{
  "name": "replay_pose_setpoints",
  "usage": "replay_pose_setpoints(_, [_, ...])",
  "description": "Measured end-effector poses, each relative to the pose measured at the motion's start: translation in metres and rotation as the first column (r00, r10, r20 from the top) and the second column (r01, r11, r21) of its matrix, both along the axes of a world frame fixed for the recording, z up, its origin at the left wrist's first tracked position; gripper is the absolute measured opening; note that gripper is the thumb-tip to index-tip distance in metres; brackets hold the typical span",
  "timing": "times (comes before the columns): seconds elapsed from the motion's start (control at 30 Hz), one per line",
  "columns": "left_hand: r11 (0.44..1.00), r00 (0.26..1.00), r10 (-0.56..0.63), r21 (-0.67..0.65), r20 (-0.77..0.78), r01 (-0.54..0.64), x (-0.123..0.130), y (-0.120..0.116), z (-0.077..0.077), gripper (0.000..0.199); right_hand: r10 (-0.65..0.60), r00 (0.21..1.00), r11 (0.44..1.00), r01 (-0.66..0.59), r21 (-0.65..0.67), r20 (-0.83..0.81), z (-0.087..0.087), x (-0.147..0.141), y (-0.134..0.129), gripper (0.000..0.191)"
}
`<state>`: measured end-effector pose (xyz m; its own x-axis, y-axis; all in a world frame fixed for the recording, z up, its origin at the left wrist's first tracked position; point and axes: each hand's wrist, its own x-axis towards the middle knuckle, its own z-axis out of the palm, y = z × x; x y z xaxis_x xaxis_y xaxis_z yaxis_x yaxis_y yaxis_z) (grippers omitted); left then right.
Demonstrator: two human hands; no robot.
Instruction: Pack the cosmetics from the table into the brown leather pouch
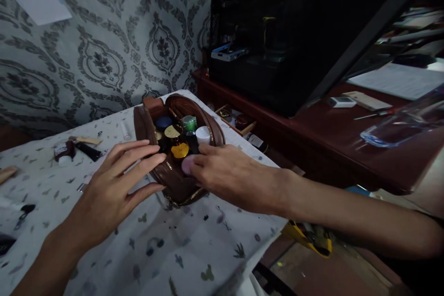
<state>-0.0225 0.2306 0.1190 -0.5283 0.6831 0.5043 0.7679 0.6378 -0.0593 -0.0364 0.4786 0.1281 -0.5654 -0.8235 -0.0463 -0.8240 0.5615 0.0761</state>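
Note:
A brown zipped toiletry bag stands open on the cloth-covered table. Inside it, packed close, are a gold-capped bottle, an amber-yellow lid, a green-lidded jar, a dark blue lid and a white cap. My right hand reaches in at the near right corner, its fingers closed on a pale pink round-topped container; the lower part of it is hidden. My left hand is open, fingers stretched out at the bag's left rim.
Small tubes and a dark bottle lie on the patterned tablecloth to the left, with a white tube behind the bag. A large black screen stands on the red-brown desk at right. An open drawer sits beyond the bag.

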Motion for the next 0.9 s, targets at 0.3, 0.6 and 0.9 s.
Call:
replay_pose_setpoints(0.3, [0.996, 0.992, 0.070, 0.066, -0.105, -0.063, 0.008, 0.004, -0.015, 0.050, -0.071, 0.997, 0.951, 0.055, -0.306, -0.042, -0.039, 0.013, 0.031, 0.023])
replay_pose_setpoints(0.6, [0.991, 0.993, 0.093, 0.099, -0.077, -0.085, 0.008, 0.005, -0.020, 0.053, -0.065, 0.991, 0.802, -0.016, -0.597, -0.113, -0.061, 0.011, 0.026, 0.036])
replay_pose_setpoints(0.9, [0.993, 0.995, 0.101, 0.069, -0.022, -0.099, 0.009, 0.004, -0.021, 0.054, -0.189, 0.970, 0.737, 0.038, -0.675, -0.152, -0.055, 0.028, 0.005, 0.037])
